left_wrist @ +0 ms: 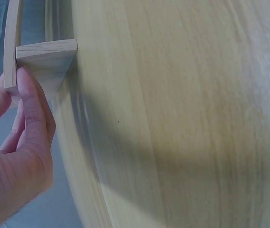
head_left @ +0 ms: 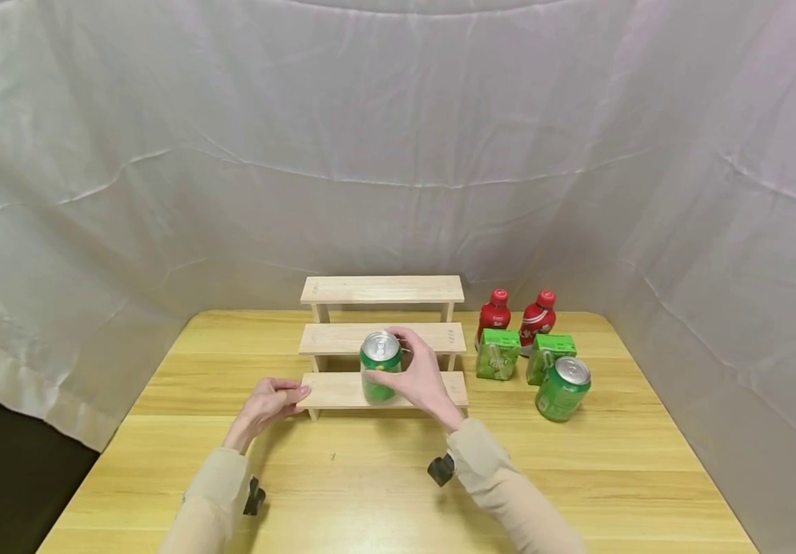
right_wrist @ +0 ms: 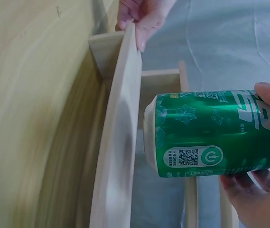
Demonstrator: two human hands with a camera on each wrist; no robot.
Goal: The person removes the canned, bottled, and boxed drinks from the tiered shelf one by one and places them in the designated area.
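My right hand (head_left: 421,377) grips a green soda can (head_left: 380,368) with a silver top, thumb on one side and fingers on the other. In the right wrist view the can (right_wrist: 215,133) is just above the lowest board (right_wrist: 120,137), its base a small gap away. A pale wooden three-step rack (head_left: 382,289) stands at the back of the table. At the left end of its lowest step, my left hand (head_left: 269,404) pinches the board; the left wrist view shows thumb and fingers (left_wrist: 32,109) on either side of the board's end (left_wrist: 11,52).
Right of the rack stand two red bottles (head_left: 494,315), two green cartons (head_left: 497,355) and another green can (head_left: 564,388). Grey-white cloth (head_left: 398,154) hangs behind and at both sides of the wooden table (head_left: 356,485).
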